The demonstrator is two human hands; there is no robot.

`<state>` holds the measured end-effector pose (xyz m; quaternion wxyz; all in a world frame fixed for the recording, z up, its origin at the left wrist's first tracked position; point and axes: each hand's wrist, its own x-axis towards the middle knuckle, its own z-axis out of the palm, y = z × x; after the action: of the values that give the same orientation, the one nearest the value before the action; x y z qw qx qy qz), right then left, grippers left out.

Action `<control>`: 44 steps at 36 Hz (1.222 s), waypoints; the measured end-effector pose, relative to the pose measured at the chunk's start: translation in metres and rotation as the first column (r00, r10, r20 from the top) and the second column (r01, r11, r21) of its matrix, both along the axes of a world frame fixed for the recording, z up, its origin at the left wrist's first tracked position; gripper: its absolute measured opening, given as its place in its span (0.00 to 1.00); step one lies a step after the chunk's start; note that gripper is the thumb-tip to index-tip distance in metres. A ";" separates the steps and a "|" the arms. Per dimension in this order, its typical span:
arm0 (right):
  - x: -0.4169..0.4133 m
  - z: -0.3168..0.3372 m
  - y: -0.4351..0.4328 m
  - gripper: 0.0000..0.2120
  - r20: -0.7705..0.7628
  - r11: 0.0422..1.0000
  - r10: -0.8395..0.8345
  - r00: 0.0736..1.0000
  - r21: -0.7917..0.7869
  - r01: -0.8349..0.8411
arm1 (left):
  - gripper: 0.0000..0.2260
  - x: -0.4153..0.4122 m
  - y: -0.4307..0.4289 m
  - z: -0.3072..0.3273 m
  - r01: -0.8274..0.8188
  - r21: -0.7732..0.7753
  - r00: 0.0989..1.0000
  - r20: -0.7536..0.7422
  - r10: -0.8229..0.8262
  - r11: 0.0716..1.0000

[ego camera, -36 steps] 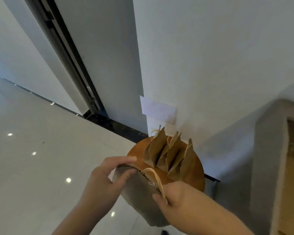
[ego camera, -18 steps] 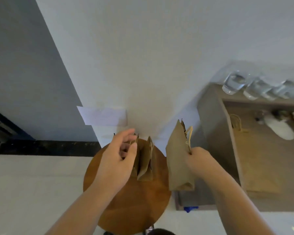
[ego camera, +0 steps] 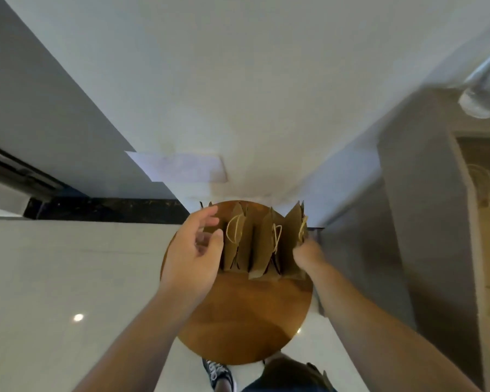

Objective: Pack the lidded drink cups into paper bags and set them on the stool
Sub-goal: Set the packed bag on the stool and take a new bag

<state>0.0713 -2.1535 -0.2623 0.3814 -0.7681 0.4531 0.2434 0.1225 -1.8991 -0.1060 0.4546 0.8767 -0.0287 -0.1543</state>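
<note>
A round wooden stool [ego camera: 238, 315] stands against the white wall, with brown paper bags in a row across its far half. My right hand [ego camera: 307, 251] grips the rightmost paper bag [ego camera: 293, 222] by its string handle at the stool's right edge. The middle bags [ego camera: 255, 244] stand upright with their handles showing. My left hand [ego camera: 194, 253] hovers at the left end of the row, fingers apart, against the leftmost bag, holding nothing. No drink cup shows inside the bags.
A grey counter [ego camera: 416, 193] rises right of the stool, with a clear cup [ego camera: 481, 100] on top and another paper bag [ego camera: 481, 188] in its recess. A white paper sheet [ego camera: 181, 166] hangs on the wall. My shoe [ego camera: 218, 374] sits below the stool.
My right hand has carried its bag left and down onto the stool, at the right end of the row. My left hand has stayed at the left bags. The view has tilted down.
</note>
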 end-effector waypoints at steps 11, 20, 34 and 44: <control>-0.003 -0.012 -0.015 0.16 0.013 0.994 -0.028 1.000 0.105 0.027 | 0.21 0.000 -0.008 -0.005 -0.003 0.003 1.000 -0.010 0.003 1.000; -0.011 0.026 -0.019 0.33 -0.008 0.995 -0.001 1.000 0.095 0.001 | 0.25 -0.012 -0.019 0.012 0.101 0.006 0.995 0.011 -0.101 0.995; -0.134 0.273 -0.021 0.19 0.609 0.956 0.092 0.788 -0.275 0.100 | 0.32 -0.032 -0.053 0.026 0.458 -0.107 0.888 0.088 -0.450 0.882; -0.221 0.250 -0.148 0.18 0.476 0.800 -0.298 0.827 -0.349 0.489 | 0.31 -0.071 -0.091 0.068 0.738 -0.005 0.656 0.237 -0.717 0.674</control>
<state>-0.1501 -2.3013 -0.0120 0.3169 -0.7545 0.5625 -0.1179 0.0512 -1.9899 -0.0380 0.3923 0.7789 -0.4342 -0.2257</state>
